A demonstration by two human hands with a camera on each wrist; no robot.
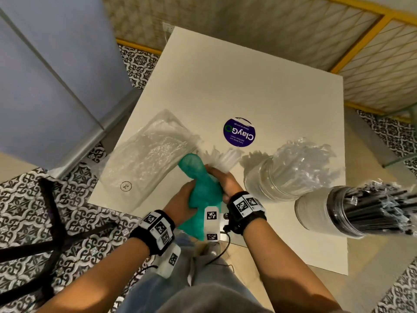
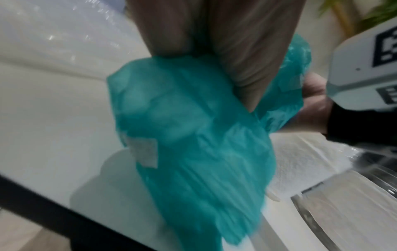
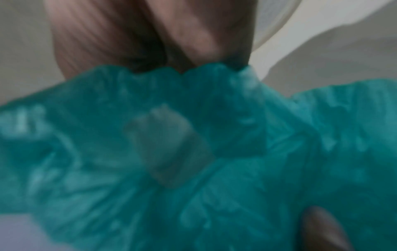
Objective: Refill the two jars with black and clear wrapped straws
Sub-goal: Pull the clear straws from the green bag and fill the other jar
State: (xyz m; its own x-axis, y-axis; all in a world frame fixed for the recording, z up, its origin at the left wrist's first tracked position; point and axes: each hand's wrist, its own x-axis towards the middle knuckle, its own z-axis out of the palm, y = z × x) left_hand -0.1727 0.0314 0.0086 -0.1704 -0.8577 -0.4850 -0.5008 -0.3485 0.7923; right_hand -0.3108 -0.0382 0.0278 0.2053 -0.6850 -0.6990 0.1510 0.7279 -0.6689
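Gripping teal plastic bag (image 1: 204, 188), both hands: left hand (image 1: 180, 205), right hand (image 1: 225, 182) pinching its film beside clear-straw jar (image 1: 268, 179). Light, limp, slippery; hold at gathered neck.

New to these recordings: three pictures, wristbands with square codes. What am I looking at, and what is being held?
No machine: a person works bare-handed. The big view is from a head camera; the other two come from cameras on each wrist, hence the close blur. Left hand and right hand both grip a crumpled teal bag. On the white table lie a clear packet, loose clear wrapped straws, a jar of clear straws and a jar of black straws.
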